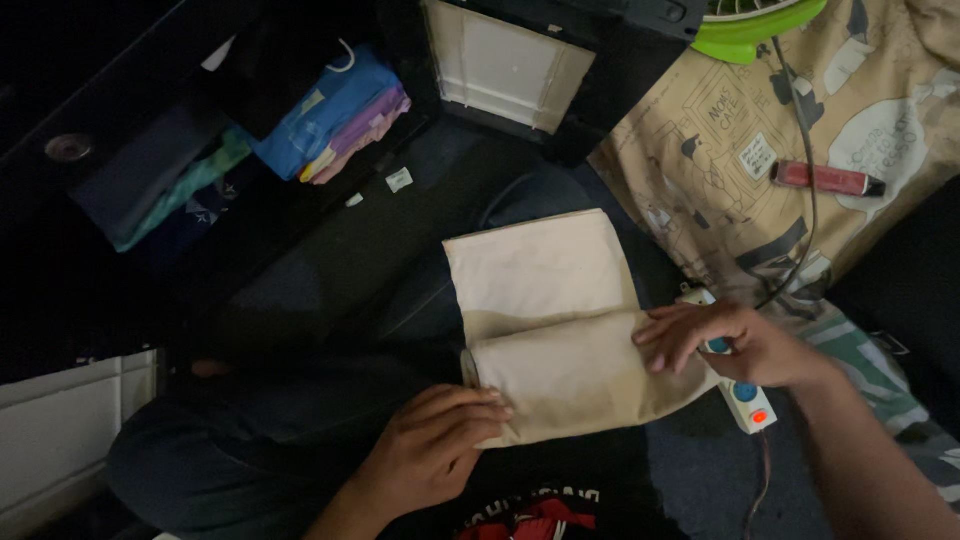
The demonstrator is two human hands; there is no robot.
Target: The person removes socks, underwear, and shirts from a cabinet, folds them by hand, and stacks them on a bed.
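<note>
A beige cloth lies folded across my lap, its near part doubled over into a thick band. My left hand rests flat on the near left corner of that fold, fingers together pointing right. My right hand presses its fingertips on the right edge of the fold. Neither hand grips the cloth; both lie on top of it.
A white power strip with blue buttons and a lit red switch lies under my right hand. A patterned tan sheet holds a red tube and a green fan base. Folded clothes fill a dark drawer at upper left.
</note>
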